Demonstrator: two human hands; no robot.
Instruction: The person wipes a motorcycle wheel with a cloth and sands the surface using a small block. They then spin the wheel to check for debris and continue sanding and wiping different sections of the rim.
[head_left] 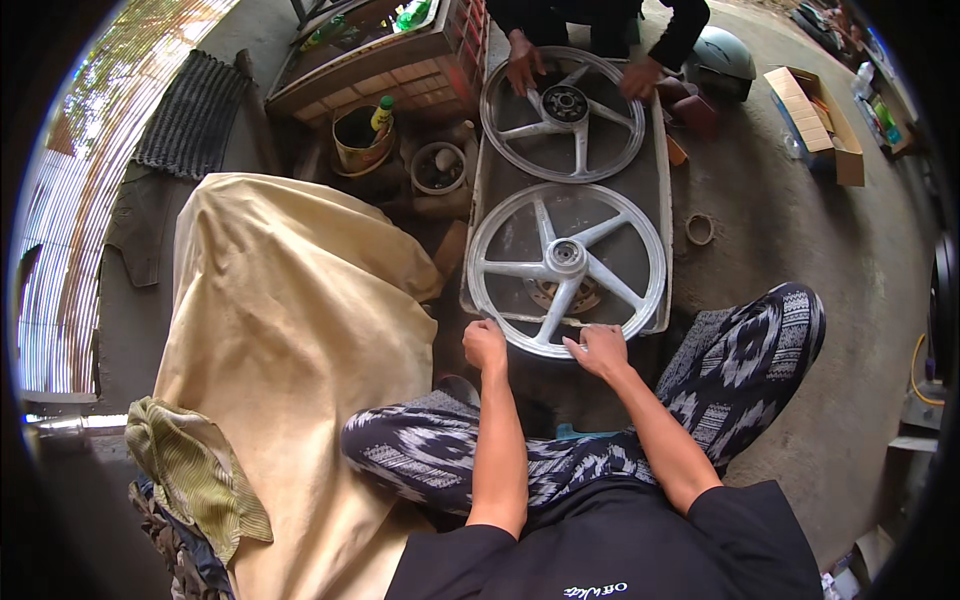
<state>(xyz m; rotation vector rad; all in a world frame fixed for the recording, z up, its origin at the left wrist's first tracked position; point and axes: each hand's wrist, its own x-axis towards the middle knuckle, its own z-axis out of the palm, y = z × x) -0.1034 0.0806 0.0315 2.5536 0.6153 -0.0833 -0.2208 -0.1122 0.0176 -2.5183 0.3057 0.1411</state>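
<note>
A white five-spoke motorcycle wheel (566, 300) lies in front of me across the near end of a shallow tray-like stand (661, 190). My left hand (485, 345) is closed at the wheel's near-left rim, its fingertips partly hidden. Along the near-right rim, my right hand (602, 351) curls its fingers over the edge, thumb pointing left. Through the spokes shows a round metal disc (562, 296) under the wheel. Beyond it lies a second white wheel with a dark hub (566, 103), where another person's hands (524, 66) rest on the rim.
A beige cloth (290, 300) drapes over something large on my left. Behind it stand a bucket (360, 150) with a green-capped bottle (382, 114) and a white tub (438, 168). At right are a ring-shaped object (700, 229), a helmet (720, 62) and an open cardboard box (848, 150).
</note>
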